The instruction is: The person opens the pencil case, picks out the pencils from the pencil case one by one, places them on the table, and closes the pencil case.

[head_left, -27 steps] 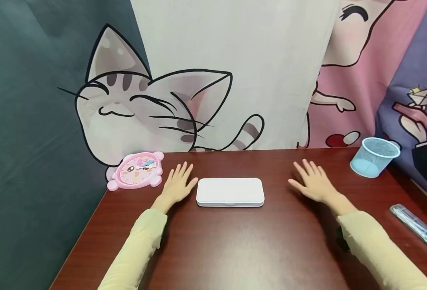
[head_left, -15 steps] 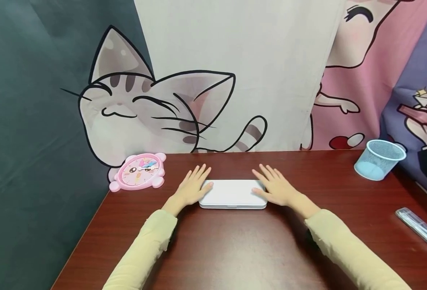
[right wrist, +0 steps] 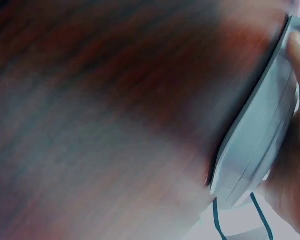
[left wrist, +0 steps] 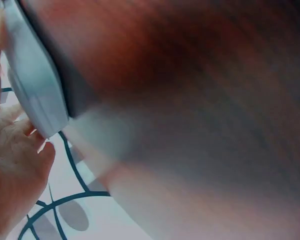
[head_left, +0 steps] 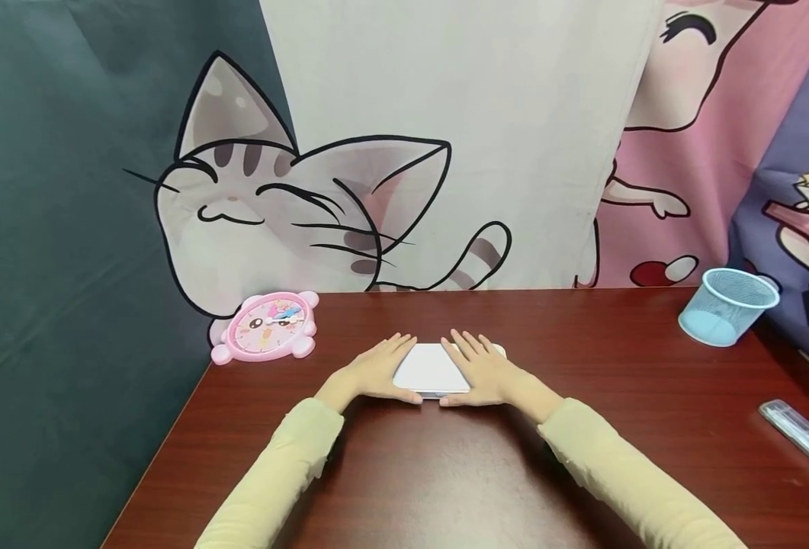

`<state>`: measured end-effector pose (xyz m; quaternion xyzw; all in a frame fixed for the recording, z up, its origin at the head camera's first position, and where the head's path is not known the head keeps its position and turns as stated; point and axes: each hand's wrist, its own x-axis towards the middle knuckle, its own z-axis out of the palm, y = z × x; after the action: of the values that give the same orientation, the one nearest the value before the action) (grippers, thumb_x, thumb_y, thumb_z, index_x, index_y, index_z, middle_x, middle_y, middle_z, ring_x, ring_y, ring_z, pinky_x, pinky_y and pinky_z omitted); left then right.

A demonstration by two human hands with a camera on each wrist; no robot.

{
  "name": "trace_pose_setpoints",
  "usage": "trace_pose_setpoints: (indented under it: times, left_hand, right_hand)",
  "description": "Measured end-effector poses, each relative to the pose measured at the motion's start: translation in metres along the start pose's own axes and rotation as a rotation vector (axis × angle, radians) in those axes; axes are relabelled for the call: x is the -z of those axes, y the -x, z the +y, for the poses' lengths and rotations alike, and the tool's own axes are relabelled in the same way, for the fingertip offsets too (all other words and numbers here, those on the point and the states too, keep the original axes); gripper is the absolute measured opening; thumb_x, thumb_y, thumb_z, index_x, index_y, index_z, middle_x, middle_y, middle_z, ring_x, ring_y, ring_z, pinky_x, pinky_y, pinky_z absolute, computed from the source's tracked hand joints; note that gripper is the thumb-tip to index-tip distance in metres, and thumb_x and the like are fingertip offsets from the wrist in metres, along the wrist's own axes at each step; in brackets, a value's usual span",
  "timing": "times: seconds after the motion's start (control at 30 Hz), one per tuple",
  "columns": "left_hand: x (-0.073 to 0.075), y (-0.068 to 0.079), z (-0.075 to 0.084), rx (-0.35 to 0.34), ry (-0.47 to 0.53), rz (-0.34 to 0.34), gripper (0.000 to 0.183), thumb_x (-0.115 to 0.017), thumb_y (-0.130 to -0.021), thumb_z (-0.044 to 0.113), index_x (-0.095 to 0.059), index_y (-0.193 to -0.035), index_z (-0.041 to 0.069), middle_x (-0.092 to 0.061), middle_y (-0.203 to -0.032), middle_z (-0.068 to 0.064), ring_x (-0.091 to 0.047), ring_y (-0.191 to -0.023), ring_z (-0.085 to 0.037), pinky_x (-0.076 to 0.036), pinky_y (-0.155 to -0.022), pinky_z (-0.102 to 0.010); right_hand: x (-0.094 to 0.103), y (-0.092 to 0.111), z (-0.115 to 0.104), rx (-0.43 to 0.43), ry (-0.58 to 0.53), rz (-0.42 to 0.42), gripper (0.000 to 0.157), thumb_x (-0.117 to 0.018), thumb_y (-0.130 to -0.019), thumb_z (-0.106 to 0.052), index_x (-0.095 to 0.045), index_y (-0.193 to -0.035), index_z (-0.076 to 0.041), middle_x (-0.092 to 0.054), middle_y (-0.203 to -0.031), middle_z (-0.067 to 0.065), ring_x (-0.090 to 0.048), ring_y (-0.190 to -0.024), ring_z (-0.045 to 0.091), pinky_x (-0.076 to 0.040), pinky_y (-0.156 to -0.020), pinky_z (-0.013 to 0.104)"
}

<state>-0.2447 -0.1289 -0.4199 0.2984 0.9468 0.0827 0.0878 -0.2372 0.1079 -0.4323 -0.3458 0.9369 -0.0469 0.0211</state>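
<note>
A flat white pencil case (head_left: 431, 370) lies lengthwise on the table with its lid closed. My left hand (head_left: 382, 372) holds its left part, the thumb at the front edge and the fingers reaching over to the back. From the other side my right hand (head_left: 483, 374) holds the right part, its thumb also at the front edge. The two thumb tips are close together near the middle. In the left wrist view the case's end (left wrist: 40, 80) shows beside the palm. The right wrist view has the thumb against the case's side (right wrist: 260, 125).
A pink toy-like clock (head_left: 267, 326) sits at the back left of the brown table (head_left: 404, 473). At the back right stands a light blue mesh cup (head_left: 728, 305). A slim clear case (head_left: 802, 438) lies near the right edge. Printed curtains hang behind.
Both hands have moved inward, from lying apart on either side of the pencil case to holding it. The thumbs have come to its front edge. The view has shifted slightly.
</note>
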Motion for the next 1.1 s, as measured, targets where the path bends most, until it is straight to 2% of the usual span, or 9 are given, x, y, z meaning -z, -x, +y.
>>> trace_pose_setpoints:
  times: [0.13, 0.33, 0.57, 0.63, 0.7, 0.8, 0.93, 1.0, 1.1]
  left_hand:
    - [0.004, 0.001, 0.001, -0.012, 0.002, 0.006, 0.101, -0.07, -0.068, 0.056, -0.027, -0.143, 0.006, -0.033, -0.146, -0.013, -0.029, -0.137, -0.026, -0.033, -0.107, -0.041]
    - [0.008, 0.002, 0.004, -0.013, 0.004, 0.009, 0.098, -0.072, -0.069, 0.05, -0.027, -0.143, 0.003, -0.035, -0.144, -0.014, -0.032, -0.135, -0.023, -0.034, -0.106, -0.04]
    - [0.008, 0.002, 0.004, -0.033, 0.015, 0.019, 0.098, -0.073, -0.069, 0.047, -0.027, -0.142, -0.001, -0.034, -0.144, -0.017, -0.03, -0.135, -0.026, -0.031, -0.109, -0.039]
    - [0.008, 0.002, 0.005, -0.033, 0.016, 0.018, 0.098, -0.073, -0.069, 0.046, -0.028, -0.141, -0.001, -0.034, -0.144, -0.018, -0.03, -0.135, -0.027, -0.03, -0.109, -0.039]
    - [0.008, 0.003, 0.005, -0.032, 0.019, 0.019, 0.097, -0.073, -0.069, 0.046, -0.028, -0.141, -0.001, -0.034, -0.144, -0.018, -0.03, -0.135, -0.027, -0.03, -0.109, -0.04]
    - [0.007, 0.003, 0.006, -0.031, 0.028, 0.02, 0.097, -0.073, -0.069, 0.046, -0.028, -0.141, -0.001, -0.034, -0.144, -0.018, -0.03, -0.135, -0.028, -0.031, -0.109, -0.04]
    - [0.005, 0.002, 0.005, -0.028, 0.036, 0.024, 0.098, -0.073, -0.068, 0.046, -0.027, -0.142, 0.0, -0.034, -0.145, -0.017, -0.03, -0.136, -0.026, -0.03, -0.109, -0.039]
    - [0.003, 0.002, 0.004, -0.029, 0.043, 0.034, 0.098, -0.074, -0.068, 0.046, -0.027, -0.142, 0.0, -0.034, -0.144, -0.016, -0.03, -0.135, -0.025, -0.03, -0.11, -0.038]
    - [0.0, 0.003, 0.002, -0.021, 0.06, 0.036, 0.099, -0.073, -0.068, 0.048, -0.026, -0.143, 0.002, -0.032, -0.146, -0.015, -0.027, -0.137, -0.025, -0.03, -0.109, -0.039]
  right_hand:
    - [0.001, 0.001, -0.005, 0.046, 0.072, 0.038, 0.093, -0.051, -0.081, -0.063, -0.024, -0.143, 0.001, -0.025, -0.147, 0.025, -0.029, -0.133, 0.043, -0.026, -0.106, 0.057]
    - [0.004, 0.004, -0.015, 0.151, 0.288, 0.122, 0.076, -0.052, -0.086, -0.052, -0.042, -0.131, 0.008, -0.044, -0.134, 0.027, -0.046, -0.12, 0.042, -0.042, -0.095, 0.051]
    - [0.006, 0.004, -0.025, 0.343, 0.599, 0.303, 0.049, -0.059, -0.084, -0.039, -0.061, -0.106, 0.005, -0.065, -0.098, 0.023, -0.065, -0.09, 0.031, -0.055, -0.07, 0.039]
    - [0.006, 0.004, -0.028, 0.39, 0.67, 0.315, 0.039, -0.058, -0.085, -0.031, -0.063, -0.102, 0.004, -0.067, -0.091, 0.022, -0.066, -0.083, 0.029, -0.056, -0.065, 0.038]
    - [0.007, 0.005, -0.031, 0.412, 0.726, 0.281, 0.032, -0.055, -0.087, -0.023, -0.064, -0.102, 0.003, -0.068, -0.09, 0.022, -0.067, -0.081, 0.028, -0.056, -0.063, 0.038]
    - [0.008, 0.005, -0.034, 0.429, 0.798, 0.243, 0.03, -0.048, -0.087, -0.015, -0.066, -0.104, 0.002, -0.069, -0.092, 0.021, -0.068, -0.082, 0.027, -0.056, -0.062, 0.037]
    - [0.007, 0.006, -0.034, 0.435, 0.787, 0.299, 0.029, -0.048, -0.085, -0.014, -0.066, -0.101, 0.003, -0.069, -0.088, 0.02, -0.068, -0.078, 0.027, -0.056, -0.058, 0.036]
    - [0.007, 0.006, -0.031, 0.429, 0.707, 0.382, 0.028, -0.054, -0.082, -0.019, -0.066, -0.097, 0.002, -0.069, -0.085, 0.018, -0.067, -0.074, 0.025, -0.055, -0.055, 0.033]
    - [0.007, 0.01, -0.018, 0.399, 0.499, 0.402, 0.034, -0.063, -0.08, -0.028, -0.063, -0.103, -0.003, -0.068, -0.094, 0.014, -0.066, -0.081, 0.025, -0.055, -0.062, 0.033]
